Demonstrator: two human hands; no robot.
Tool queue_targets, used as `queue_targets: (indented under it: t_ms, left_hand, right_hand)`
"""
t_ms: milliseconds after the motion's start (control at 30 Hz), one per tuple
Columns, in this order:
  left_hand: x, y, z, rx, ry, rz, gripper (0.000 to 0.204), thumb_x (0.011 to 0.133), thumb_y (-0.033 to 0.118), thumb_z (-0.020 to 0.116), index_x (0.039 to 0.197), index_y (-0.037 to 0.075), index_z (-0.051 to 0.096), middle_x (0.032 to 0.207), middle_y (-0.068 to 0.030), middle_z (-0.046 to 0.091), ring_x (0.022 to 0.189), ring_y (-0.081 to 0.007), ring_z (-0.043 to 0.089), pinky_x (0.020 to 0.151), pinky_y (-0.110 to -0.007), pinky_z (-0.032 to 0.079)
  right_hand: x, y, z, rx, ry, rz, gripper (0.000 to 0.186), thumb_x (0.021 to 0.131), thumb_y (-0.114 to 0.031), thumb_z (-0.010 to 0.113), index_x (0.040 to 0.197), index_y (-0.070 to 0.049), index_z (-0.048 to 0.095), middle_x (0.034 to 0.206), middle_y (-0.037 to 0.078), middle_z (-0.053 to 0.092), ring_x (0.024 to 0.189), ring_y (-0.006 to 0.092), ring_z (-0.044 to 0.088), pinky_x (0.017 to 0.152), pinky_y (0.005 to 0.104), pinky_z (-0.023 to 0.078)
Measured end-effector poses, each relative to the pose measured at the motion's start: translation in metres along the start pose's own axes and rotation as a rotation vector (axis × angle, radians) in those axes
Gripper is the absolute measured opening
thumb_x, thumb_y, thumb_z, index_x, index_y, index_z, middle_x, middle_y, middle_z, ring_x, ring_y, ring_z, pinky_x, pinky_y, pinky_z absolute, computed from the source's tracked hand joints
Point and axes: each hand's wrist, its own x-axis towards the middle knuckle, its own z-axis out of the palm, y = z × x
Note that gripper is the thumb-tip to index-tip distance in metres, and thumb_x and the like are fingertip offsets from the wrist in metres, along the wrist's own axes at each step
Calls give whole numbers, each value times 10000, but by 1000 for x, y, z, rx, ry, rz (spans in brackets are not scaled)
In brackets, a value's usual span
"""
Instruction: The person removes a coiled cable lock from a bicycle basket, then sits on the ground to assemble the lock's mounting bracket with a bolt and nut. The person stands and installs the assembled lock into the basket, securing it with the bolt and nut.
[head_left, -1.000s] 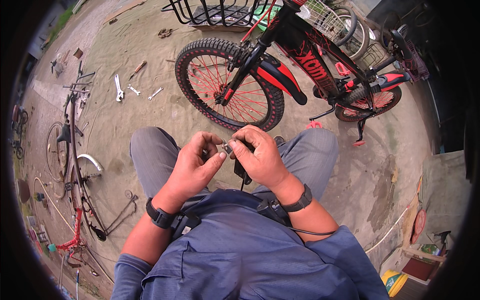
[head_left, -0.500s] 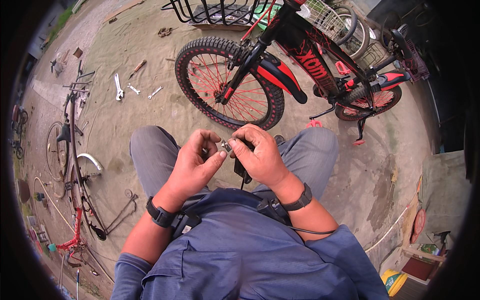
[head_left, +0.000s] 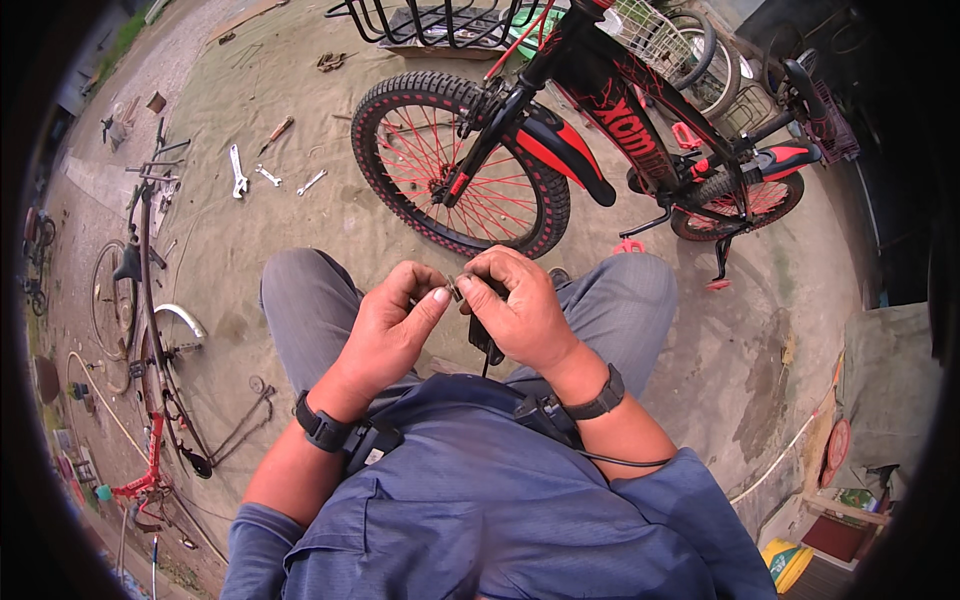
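I have the small metal part [head_left: 457,291] right at the meeting point of my two hands, in the space between the knees [head_left: 308,285] and just beneath the bicycle's front wheel [head_left: 443,190] as I look down. My right hand [head_left: 520,312] is the nearer: its grip pinches the part between thumb and bent forefinger, so from that palm the piece lies out to the left, at the very tips. My left hand [head_left: 397,318] comes in from the opposite side, its thumb and fingertips just beside the part or touching it; I cannot tell whether that grip is closed on it. The fingers hide most of the piece, so I cannot make out how its long axis runs. Well apart, up and to the left, an adjustable wrench [head_left: 238,172] and a screwdriver [head_left: 277,135] lie on the ground sheet [head_left: 300,90].
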Motion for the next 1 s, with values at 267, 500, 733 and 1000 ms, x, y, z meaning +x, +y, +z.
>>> queue_targets:
  t_ms: [267, 500, 733, 1000]
  left_hand:
    - [4, -7, -7, -251, 68, -75, 251, 986, 45, 573, 1228, 19, 516, 976, -38, 588, 828, -103, 574, 703, -240, 468]
    - [7, -17, -11, -579, 148, -139, 354, 951, -67, 466, 1299, -15, 501, 1259, -168, 605, 1137, -293, 690, 942, -352, 582]
    - [6, -13, -12, -619, 99, -118, 405, 1021, -7, 509, 1413, -69, 427, 1332, -220, 595, 1170, -301, 680, 959, -352, 588]
    - [6, -12, -13, -607, 73, -125, 387, 1042, 42, 561, 1401, -63, 463, 1294, -202, 640, 1118, -265, 703, 933, -338, 599]
  right_hand:
    - [0, -1, 0, 46, -19, 58, 135, 995, -95, 645, 967, 37, 644, 891, 71, 636, 745, 136, 670, 700, 278, 536]
    - [-5, -2, -4, 401, 11, 293, 147, 1041, -141, 617, 1062, 3, 638, 920, 39, 667, 799, 115, 675, 740, 271, 544]
    - [-5, 5, -6, 610, 57, 390, 187, 1060, -192, 608, 1092, -12, 647, 938, 52, 690, 800, 146, 692, 750, 285, 563]
    - [-1, 5, -13, 920, 116, 440, 192, 1056, -222, 620, 1110, -40, 653, 973, 64, 717, 771, 173, 717, 694, 298, 587]
